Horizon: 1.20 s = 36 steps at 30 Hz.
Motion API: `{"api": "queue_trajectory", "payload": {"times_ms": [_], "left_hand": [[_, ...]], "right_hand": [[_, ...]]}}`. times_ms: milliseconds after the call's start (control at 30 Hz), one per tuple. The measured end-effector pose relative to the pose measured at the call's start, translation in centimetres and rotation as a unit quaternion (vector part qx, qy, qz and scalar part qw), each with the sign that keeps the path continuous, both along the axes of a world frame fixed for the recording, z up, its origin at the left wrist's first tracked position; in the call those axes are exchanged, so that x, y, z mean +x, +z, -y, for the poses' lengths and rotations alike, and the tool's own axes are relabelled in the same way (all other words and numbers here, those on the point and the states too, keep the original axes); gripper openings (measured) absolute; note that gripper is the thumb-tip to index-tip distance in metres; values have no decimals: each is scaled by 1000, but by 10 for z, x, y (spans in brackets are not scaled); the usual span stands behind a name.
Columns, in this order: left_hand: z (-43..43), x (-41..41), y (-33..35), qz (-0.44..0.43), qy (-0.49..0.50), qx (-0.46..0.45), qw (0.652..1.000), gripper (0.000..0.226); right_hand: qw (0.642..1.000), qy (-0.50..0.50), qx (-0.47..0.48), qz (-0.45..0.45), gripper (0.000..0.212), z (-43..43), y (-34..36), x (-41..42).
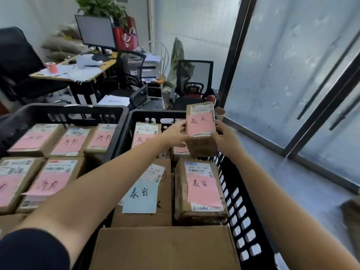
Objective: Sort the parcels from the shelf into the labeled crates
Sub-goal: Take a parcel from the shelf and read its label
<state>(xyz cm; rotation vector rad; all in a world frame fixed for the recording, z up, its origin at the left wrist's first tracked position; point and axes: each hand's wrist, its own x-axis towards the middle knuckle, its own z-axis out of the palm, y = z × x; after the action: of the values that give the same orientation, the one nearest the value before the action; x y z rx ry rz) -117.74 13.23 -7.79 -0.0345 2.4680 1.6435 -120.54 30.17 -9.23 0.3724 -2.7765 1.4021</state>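
the small parcel with its pink label is up over the far end of the right crate. your left hand and right hand clamp its two sides. the left crate sits just beside, full of pink-labelled boxes.

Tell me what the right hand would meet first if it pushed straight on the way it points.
The right hand already presses the held parcel; beyond that, probably the black crate's far wall, though depth is unclear.
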Motion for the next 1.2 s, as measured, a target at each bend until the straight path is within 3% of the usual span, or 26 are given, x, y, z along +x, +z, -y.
{"api": "queue_trajectory", "payload": {"times_ms": [233,400,567,767,933,1033,1100,1200], "left_hand": [[1,-9,-12,-27,-6,-64,998,56],[12,-16,-12,-39,4,-98,994,49],[29,-12,-16,-39,30,-106,993,53],[28,-9,-16,6,48,-12,999,55],[29,-7,-20,1,62,-126,990,50],[36,-2,-18,-9,70,-84,994,67],[38,-1,-18,-4,77,-69,995,63],[40,-5,-25,-10,82,-170,982,52]], "right_hand": [[993,-41,96,46,37,5,-17,-8],[997,-13,35,71,40,14,-19,-15],[998,15,37,56,42,31,-22,-12],[997,19,64,-40,44,33,-14,-10],[994,54,68,-60,49,44,-13,5],[991,85,91,-46,40,57,-17,11],[988,85,127,-27,41,61,-23,11],[991,37,127,-2,45,59,-28,8]]}}
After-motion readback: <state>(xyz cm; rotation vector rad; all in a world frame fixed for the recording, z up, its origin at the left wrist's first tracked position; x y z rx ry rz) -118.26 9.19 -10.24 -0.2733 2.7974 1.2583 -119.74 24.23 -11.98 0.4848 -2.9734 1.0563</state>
